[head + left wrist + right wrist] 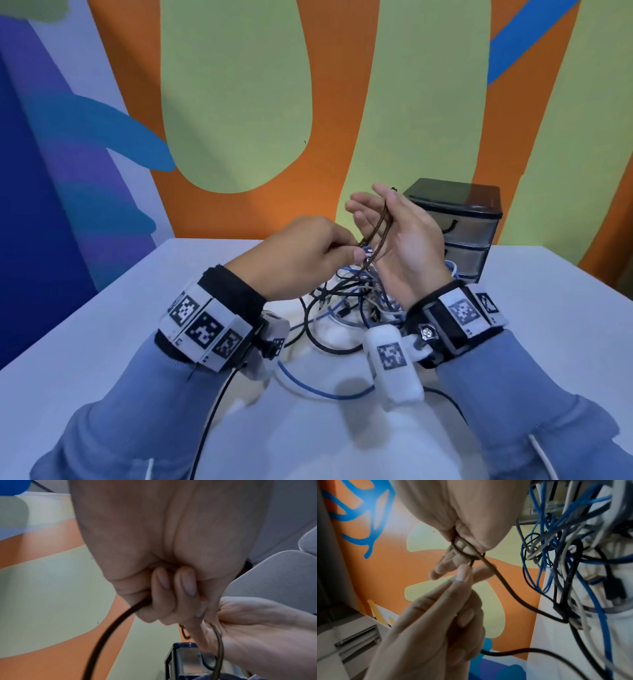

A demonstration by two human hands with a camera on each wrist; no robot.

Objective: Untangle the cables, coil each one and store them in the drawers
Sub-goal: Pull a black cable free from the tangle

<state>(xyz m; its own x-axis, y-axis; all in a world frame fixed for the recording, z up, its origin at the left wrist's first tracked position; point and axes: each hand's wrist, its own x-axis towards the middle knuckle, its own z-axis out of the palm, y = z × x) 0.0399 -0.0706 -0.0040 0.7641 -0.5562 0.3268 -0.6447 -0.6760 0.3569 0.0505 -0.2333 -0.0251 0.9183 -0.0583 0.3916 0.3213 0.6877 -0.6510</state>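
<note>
The left hand (305, 253) was raised above the table (102, 329), its fingers curled and its thumb and forefinger pinching a brown braided cable (375, 236). In the left wrist view the same hand (154, 547) had its fingers folded over the dark cord (109, 631), which ran down and out of the bottom of the picture. The right hand (400, 240) was held palm up beside it, fingers loosely spread and slightly bent, with the braided cable lying across the palm and up towards the fingertips. In the right wrist view the cable (489, 566) made a loop around the fingers (452, 559) of the right hand, though blur made it hard to tell how many turns there were. From the hands the cable dropped down into the tangle of cables (352, 301), a heap of blue, black and white leads lying on the table just below and between the two wrists. One blue cable (325, 394) trailed out of the heap towards the near edge. A small dark drawer unit (466, 226) stood at the far right of the table, behind the right hand, with its drawers closed.
</note>
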